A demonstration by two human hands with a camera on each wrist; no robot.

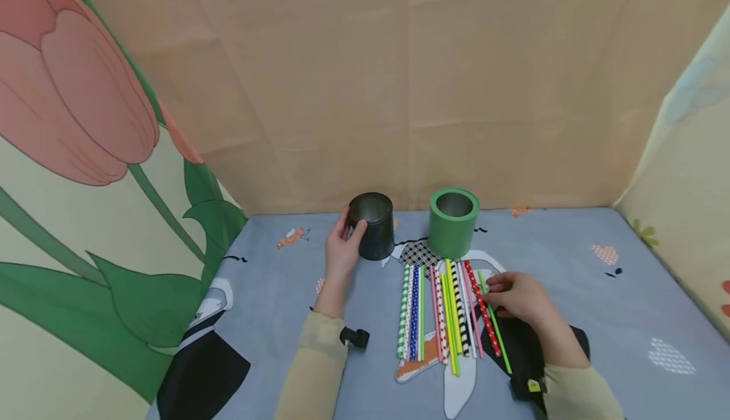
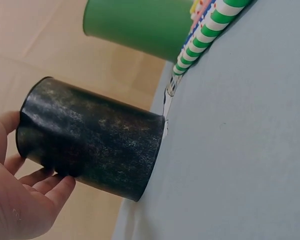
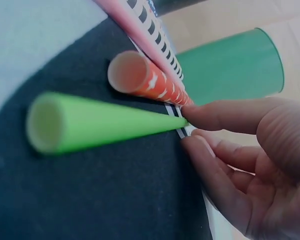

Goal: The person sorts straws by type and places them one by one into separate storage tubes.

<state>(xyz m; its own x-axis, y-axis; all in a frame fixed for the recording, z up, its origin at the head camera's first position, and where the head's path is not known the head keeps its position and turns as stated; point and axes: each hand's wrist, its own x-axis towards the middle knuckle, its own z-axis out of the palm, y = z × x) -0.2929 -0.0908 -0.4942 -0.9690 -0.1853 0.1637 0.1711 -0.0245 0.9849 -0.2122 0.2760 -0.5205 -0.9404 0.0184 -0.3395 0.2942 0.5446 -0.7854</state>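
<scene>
A black cylindrical cup [image 1: 373, 227] stands upright near the back of the table. My left hand [image 1: 344, 252] grips its left side, with a finger at the rim in the left wrist view, where the dark mottled cup wall [image 2: 90, 140] fills the middle. At the right end of a row of paper straws [image 1: 439, 312], my right hand [image 1: 521, 296] pinches a plain light green straw [image 3: 95, 122] near its far end. Beside that straw lies a red one with white marks [image 3: 150, 80]. Several other straws, striped, dotted and plain, lie side by side.
To the right of the black cup stands a green cylindrical cup [image 1: 454, 223], just behind the straws. The blue-grey patterned tablecloth [image 1: 570, 268] covers the table. A tan sheet [image 1: 399, 90] hangs behind it, and a tulip-patterned wall [image 1: 85, 90] rises at the left.
</scene>
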